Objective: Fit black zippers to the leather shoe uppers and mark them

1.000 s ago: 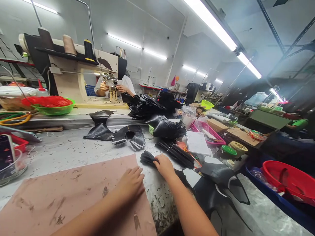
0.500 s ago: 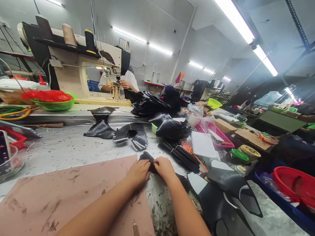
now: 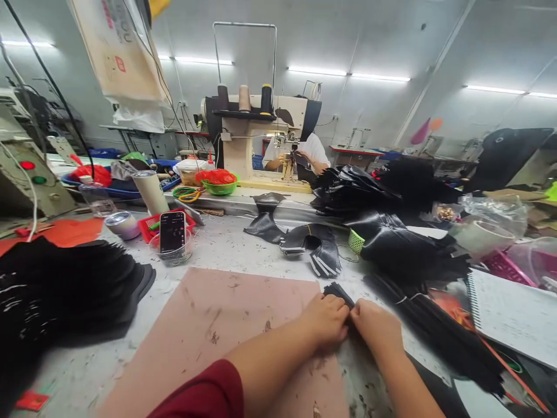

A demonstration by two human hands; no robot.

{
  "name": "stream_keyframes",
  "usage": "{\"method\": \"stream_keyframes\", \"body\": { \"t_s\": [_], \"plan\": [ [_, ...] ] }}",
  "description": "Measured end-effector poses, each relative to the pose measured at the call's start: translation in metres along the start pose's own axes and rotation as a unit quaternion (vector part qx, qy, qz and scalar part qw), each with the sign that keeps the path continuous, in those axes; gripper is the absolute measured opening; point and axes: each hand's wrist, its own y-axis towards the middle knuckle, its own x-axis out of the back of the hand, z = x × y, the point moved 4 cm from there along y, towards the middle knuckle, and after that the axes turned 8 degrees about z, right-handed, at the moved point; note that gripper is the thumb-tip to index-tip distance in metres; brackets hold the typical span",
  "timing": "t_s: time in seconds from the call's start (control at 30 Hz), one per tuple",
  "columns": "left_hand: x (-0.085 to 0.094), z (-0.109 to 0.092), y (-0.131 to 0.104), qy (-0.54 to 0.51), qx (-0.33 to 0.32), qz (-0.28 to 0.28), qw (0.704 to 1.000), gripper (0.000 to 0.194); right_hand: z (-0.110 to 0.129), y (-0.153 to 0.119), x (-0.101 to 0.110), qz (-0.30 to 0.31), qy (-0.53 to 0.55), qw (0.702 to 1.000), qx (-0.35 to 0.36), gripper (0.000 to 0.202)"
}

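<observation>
My left hand [image 3: 327, 320] rests at the right edge of a pink board [image 3: 221, 313], its fingers curled over a small bundle of black leather pieces [image 3: 338, 292]. Close beside it, my right hand [image 3: 378, 326] pinches the same bundle from the right. Only the bundle's far end shows; my hands cover the rest. Just beyond lie a curved stack of black pieces [image 3: 314, 244] with pale edges and a shiny black piece [image 3: 266, 219]. To the right is a long tied bundle of black strips [image 3: 435, 325].
A sewing machine [image 3: 237, 142] stands at the back, with a person in white [image 3: 319, 152] behind it. Black piles [image 3: 65, 284] lie at left, and more leather [image 3: 357, 191] at back right. A phone [image 3: 172, 232], red basket [image 3: 150, 227] and notebook [image 3: 517, 313] are around.
The view has swung left, bringing the left black pile and hanging bag into sight. Both hands stay on the bundle, with little visible change in grip.
</observation>
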Motion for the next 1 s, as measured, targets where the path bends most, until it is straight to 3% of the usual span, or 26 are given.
{"method": "stream_keyframes", "body": {
  "t_s": [0.13, 0.3, 0.5, 0.7, 1.0],
  "plan": [
    [0.0, -0.002, -0.002, 0.006, -0.01, -0.008, 1.0, 0.031, -0.013, 0.003, -0.001, 0.002, 0.044, 0.998, -0.045, 0.022],
    [0.001, -0.002, -0.003, 0.01, -0.002, -0.01, 1.0, 0.033, -0.027, 0.009, -0.004, 0.004, 0.107, 0.993, -0.05, 0.016],
    [0.003, 0.0, 0.001, 0.007, 0.0, -0.004, 1.0, 0.044, -0.024, 0.009, -0.006, -0.043, 0.145, 0.987, -0.057, 0.009],
    [0.003, 0.005, 0.011, -0.015, -0.006, -0.01, 1.0, 0.05, -0.037, 0.01, -0.003, -0.116, 0.199, 0.968, -0.103, 0.021],
    [0.009, 0.005, 0.016, -0.012, 0.0, 0.0, 1.0, 0.049, -0.051, 0.002, 0.006, -0.045, 0.217, 0.975, -0.011, 0.06]
  ]
}}
